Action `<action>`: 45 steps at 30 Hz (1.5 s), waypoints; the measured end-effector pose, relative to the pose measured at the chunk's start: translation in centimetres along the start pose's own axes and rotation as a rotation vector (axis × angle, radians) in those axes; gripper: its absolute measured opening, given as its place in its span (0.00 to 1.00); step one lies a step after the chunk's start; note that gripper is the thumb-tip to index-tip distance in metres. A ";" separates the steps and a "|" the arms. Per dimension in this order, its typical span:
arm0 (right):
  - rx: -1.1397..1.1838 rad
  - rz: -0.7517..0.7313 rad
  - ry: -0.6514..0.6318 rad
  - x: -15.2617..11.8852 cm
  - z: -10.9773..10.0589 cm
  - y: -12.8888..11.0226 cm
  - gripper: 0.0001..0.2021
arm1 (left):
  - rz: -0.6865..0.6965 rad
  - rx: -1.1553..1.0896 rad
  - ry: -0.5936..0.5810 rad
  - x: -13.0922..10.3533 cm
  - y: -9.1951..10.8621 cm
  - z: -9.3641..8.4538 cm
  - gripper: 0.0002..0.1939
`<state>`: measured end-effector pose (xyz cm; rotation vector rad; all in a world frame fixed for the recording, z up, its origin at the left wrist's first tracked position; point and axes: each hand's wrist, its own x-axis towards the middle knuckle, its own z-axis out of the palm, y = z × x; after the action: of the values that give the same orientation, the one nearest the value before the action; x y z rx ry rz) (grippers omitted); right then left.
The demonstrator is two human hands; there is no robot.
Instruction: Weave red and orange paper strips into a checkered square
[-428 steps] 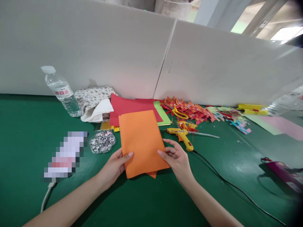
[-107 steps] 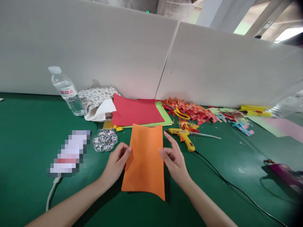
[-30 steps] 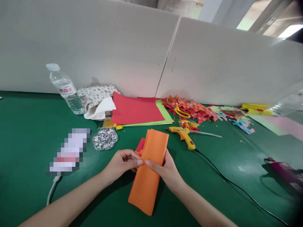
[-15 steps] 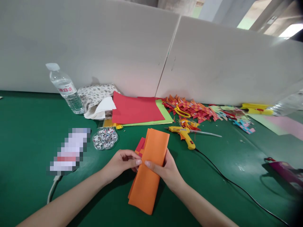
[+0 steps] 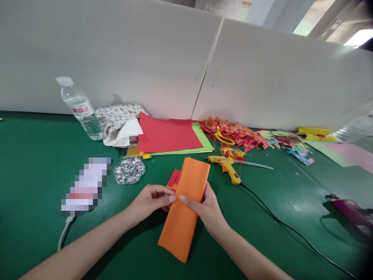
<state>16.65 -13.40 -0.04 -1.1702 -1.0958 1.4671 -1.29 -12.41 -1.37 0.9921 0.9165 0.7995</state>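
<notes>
A folded orange sheet of paper [image 5: 186, 217] is held above the green table, its long side running from upper right to lower left. My right hand [image 5: 208, 210] grips it from the right, thumb across the front and fingers behind. My left hand [image 5: 155, 200] pinches its left edge between thumb and fingers; the fingertips are partly hidden. Behind the sheet's upper left, a red and orange woven paper piece [image 5: 174, 179] peeks out, and I cannot tell whether it is held or lies on the table.
Right of the paper lies a yellow glue gun [image 5: 229, 167] with a trailing black cord. Behind are red paper sheets [image 5: 171, 136], yellow-handled scissors [image 5: 224, 138] and woven paper pieces [image 5: 247, 136]. Leftward are a case of googly eyes [image 5: 129, 171], a water bottle [image 5: 83, 111] and a blurred phone [image 5: 87, 184].
The folded orange sheet has shifted slightly right, and its layers now sit closer together at the lower left edge. Both hands keep almost the same grip.
</notes>
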 end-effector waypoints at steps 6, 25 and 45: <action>0.009 0.004 -0.024 -0.1 0.1 -0.3 0.25 | -0.004 -0.013 -0.010 0.1 0.0 -0.1 0.13; 0.003 0.001 -0.025 -0.1 0.1 -0.2 0.25 | 0.007 -0.029 -0.039 0.1 0.0 -0.2 0.14; -0.019 -0.004 0.025 0.0 0.2 0.2 0.25 | -0.018 -0.026 -0.003 0.0 0.2 0.0 0.14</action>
<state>16.42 -13.47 -0.16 -1.1955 -1.0965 1.4380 -1.35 -12.28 -1.18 0.9605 0.9095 0.7926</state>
